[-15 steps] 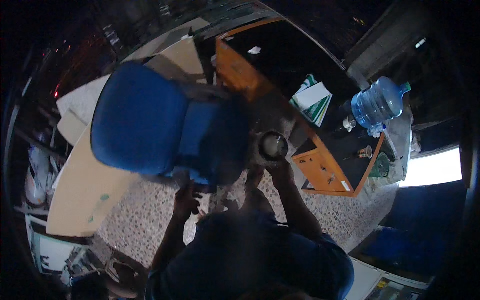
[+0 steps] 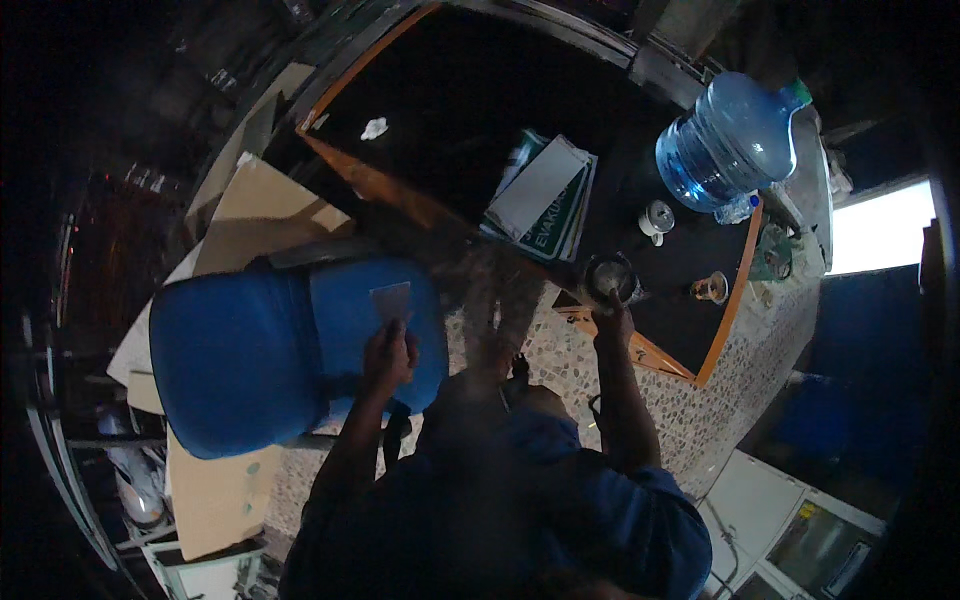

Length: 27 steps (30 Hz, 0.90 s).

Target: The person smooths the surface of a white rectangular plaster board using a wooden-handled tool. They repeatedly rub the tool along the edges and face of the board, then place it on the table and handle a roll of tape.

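Head view: two hands
Left hand (image 2: pixel 388 352): clenched around pale card (image 2: pixel 391 300), over blue chair (image 2: pixel 240 360)
Right hand (image 2: pixel 612 322): grasping dark cup (image 2: pixel 607 277) on counter (image 2: pixel 450 110)

A large blue water bottle (image 2: pixel 728 140) lies on its side at the far end of the dark desk (image 2: pixel 450 110), near a small white cup (image 2: pixel 655 220). A stack of green and white papers (image 2: pixel 545 195) rests near the desk's middle. Flat cardboard sheets (image 2: pixel 255 210) lie on the speckled floor (image 2: pixel 690 400).
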Motion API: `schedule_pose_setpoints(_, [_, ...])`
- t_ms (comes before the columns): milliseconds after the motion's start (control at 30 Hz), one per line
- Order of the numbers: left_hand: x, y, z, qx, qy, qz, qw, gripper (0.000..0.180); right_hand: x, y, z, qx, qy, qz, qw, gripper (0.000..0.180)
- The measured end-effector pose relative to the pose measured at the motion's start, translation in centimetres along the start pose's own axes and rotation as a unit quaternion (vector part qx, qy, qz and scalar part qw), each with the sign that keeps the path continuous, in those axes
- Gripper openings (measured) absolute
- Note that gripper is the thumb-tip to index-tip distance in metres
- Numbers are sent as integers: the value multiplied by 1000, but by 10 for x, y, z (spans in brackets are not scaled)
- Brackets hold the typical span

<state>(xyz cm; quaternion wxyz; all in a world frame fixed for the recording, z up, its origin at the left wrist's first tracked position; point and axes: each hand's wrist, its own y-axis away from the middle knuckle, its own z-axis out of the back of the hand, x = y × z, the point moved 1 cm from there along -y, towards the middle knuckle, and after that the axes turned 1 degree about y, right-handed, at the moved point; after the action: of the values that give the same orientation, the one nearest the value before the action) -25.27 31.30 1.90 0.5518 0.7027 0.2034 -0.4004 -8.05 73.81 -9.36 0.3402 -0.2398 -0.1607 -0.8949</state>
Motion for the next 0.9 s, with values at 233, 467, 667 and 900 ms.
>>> schedule_pose_setpoints(233, [24,-145,-50,160,-269,-265,912,50,-37,-30,0,-164,-465,-254,832,59])
schedule_pose_setpoints(467, [-109,-155,-206,429,-218,-162,862,47,6,-31,31,-186,-280,-281,899,50])
schedule_pose_setpoints(667, [-109,-202,-247,471,-304,-107,821,54,81,-7,29,-392,-50,-57,917,55])
schedule_pose_setpoints(900, [-87,-196,-297,565,-208,82,794,39,167,1,19,-90,-355,-202,908,70])
